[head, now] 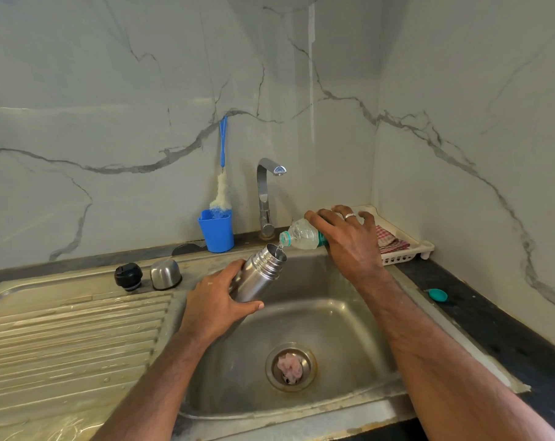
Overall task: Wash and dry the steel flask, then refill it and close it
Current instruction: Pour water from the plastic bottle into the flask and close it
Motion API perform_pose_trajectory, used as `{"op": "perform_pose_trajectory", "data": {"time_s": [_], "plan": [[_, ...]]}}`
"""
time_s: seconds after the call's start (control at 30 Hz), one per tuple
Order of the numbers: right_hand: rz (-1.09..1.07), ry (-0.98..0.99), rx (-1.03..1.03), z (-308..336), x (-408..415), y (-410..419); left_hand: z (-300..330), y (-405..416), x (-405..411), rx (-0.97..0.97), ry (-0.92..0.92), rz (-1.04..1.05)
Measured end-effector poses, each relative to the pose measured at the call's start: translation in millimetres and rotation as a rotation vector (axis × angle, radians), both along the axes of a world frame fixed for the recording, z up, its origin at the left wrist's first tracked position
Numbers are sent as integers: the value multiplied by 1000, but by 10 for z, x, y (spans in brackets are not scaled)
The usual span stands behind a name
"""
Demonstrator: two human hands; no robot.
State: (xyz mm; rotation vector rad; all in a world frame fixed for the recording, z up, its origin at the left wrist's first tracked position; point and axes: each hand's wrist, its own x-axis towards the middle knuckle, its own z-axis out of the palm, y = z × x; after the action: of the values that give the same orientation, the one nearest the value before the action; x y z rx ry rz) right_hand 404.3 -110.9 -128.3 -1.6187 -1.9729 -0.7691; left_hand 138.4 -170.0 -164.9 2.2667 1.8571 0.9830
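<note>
My left hand (220, 300) grips the steel flask (259, 273) by its lower body, tilted with its open mouth up and to the right over the sink (333, 329). My right hand (346, 237) holds a clear plastic water bottle (303, 237) on its side, its mouth just above the flask's mouth, and a thin stream of water runs into the flask. The flask's black stopper (128, 276) and steel cup lid (165, 274) stand on the drainboard at the left.
The tap (265, 198) stands behind the sink. A blue cup (216, 230) with a bottle brush (221, 186) is left of it. A white tray (403, 249) holds a checked cloth (389, 238). A teal bottle cap (438, 294) lies on the dark counter.
</note>
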Motion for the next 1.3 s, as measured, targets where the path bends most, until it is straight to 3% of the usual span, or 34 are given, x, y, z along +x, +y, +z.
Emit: {"op": "perform_pose_trajectory", "data": {"time_s": [1.3], "plan": [[15,-11,35,-17,31,39,-21,17,-5,26,8,-8]]}}
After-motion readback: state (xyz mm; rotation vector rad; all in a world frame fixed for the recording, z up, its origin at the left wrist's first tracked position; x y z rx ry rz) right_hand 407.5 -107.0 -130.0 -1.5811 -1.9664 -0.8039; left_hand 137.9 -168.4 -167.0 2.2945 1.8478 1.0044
